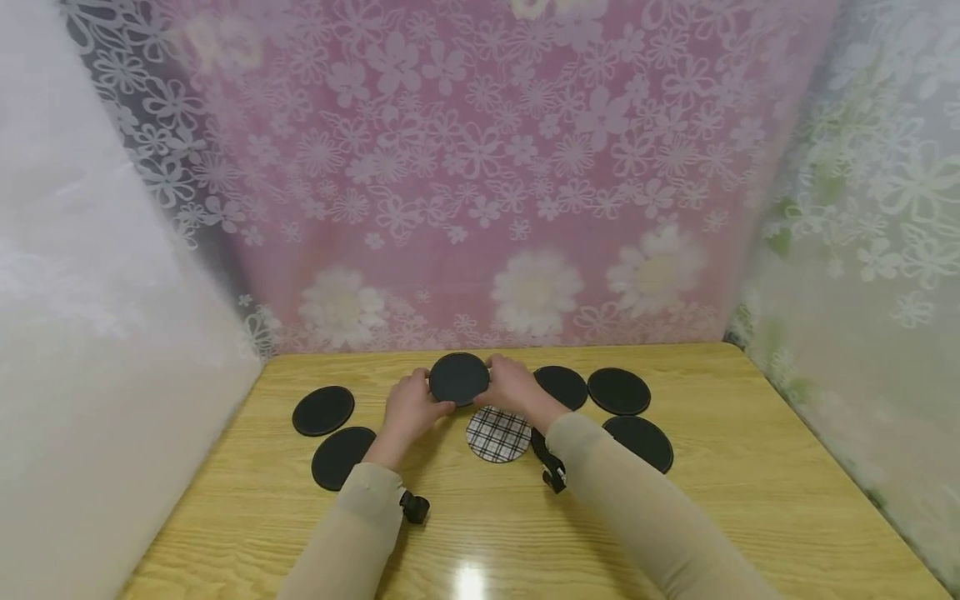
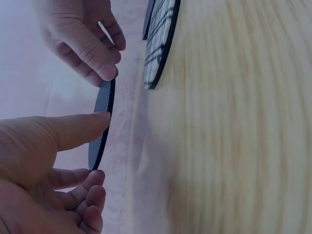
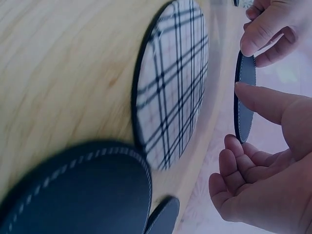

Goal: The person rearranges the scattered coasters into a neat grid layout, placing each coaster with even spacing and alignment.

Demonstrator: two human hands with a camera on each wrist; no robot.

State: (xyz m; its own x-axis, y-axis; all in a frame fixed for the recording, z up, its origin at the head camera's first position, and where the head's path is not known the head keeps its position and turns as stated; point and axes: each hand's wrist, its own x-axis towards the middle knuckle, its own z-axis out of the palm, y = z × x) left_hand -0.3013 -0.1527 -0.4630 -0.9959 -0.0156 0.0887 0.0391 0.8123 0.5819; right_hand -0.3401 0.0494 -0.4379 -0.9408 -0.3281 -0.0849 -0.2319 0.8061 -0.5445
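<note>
Nearest are the beige sleeves [image 1: 652, 517], on the near side of the white round coaster with black plaid lines [image 1: 498, 434], which lies on the yellow wood-grain worktop [image 1: 480, 525]. To the right of the plaid coaster, the right wrist view shows a large black stitched coaster [image 3: 83, 195] close beside it; in the head view the right forearm mostly covers this place. Well to the left of the plaid coaster lie two black round coasters [image 1: 323, 411], one partly behind the left wrist; to its right lie three more black discs [image 1: 619, 392].

Just beyond the plaid coaster, slightly to its left, both hands hold a thin black round coaster [image 1: 459, 380]. The head view shows its dark face; only the wrist views show its pale-stitched rim and that it is raised off the worktop. The left hand [image 1: 412, 407] pinches its left edge between thumb and fingers, nearly closed, and the right hand [image 1: 513, 385] pinches its right edge likewise. Farthest, beyond the plaid coaster, hangs a pink flowered curtain [image 1: 480, 183].
</note>
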